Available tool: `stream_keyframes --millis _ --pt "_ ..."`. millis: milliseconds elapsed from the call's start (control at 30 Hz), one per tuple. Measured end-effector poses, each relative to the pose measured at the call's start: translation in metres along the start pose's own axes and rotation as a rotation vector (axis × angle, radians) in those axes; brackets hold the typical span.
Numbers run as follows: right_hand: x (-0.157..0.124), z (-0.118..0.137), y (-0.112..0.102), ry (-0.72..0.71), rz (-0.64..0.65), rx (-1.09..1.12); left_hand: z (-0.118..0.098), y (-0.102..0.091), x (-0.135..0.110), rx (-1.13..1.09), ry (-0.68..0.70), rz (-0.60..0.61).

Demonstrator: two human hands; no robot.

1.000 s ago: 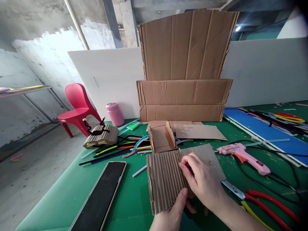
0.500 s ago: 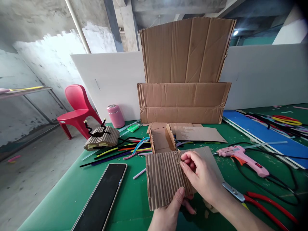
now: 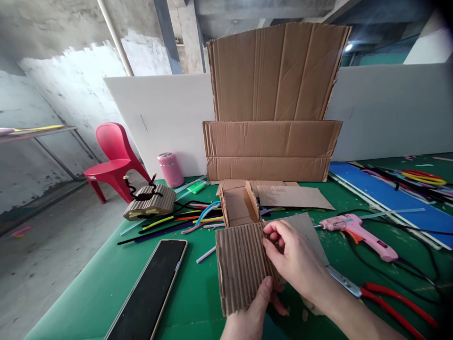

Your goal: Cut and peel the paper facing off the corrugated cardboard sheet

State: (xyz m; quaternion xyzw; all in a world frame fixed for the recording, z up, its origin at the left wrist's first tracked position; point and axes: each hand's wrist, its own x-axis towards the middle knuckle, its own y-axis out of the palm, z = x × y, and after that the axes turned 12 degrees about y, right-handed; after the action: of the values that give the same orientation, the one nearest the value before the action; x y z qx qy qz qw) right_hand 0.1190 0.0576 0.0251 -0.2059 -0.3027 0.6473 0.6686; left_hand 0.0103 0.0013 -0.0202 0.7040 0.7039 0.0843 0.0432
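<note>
A ribbed sheet of corrugated cardboard (image 3: pixel 240 264) is held up over the green table (image 3: pixel 88 293) near its front edge. My left hand (image 3: pixel 255 314) grips the sheet's lower edge, thumb on the ribbed face and fingers behind. My right hand (image 3: pixel 295 262) is curled over the sheet's right part, its fingertips pinching at the ribs near the top edge. A smooth cardboard layer (image 3: pixel 311 233) shows behind my right hand. A small open cardboard box (image 3: pixel 239 205) stands just beyond the sheet.
A dark tablet (image 3: pixel 150 288) lies at the left. Coloured pipe cleaners (image 3: pixel 184 219), a small ribbed cardboard figure (image 3: pixel 150 200) and a pink bottle (image 3: pixel 170 169) sit further back. A pink glue gun (image 3: pixel 357 229) and red-handled cutters (image 3: pixel 385 300) lie right. Big cardboard sheets (image 3: pixel 272 104) stand behind.
My right hand's fingertips have shifted slightly up along the ribbed sheet's top edge, and the sheet has tilted a little. My left hand keeps its grip.
</note>
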Motion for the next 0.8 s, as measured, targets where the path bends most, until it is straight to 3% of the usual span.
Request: stream_keyframes --millis 333,633,800 --pt "0.006 0.004 -0.011 0.008 0.052 -0.162 -0.007 0.0 -0.004 0.133 -0.066 -0.016" --pt "0.004 -0.003 0.0 -0.005 0.021 -0.085 -0.001 -0.002 0.001 -0.238 -0.107 0.001" --pt "0.009 -0.008 -0.004 0.024 -0.114 0.097 0.012 -0.005 0.003 -0.326 -0.147 -0.013"
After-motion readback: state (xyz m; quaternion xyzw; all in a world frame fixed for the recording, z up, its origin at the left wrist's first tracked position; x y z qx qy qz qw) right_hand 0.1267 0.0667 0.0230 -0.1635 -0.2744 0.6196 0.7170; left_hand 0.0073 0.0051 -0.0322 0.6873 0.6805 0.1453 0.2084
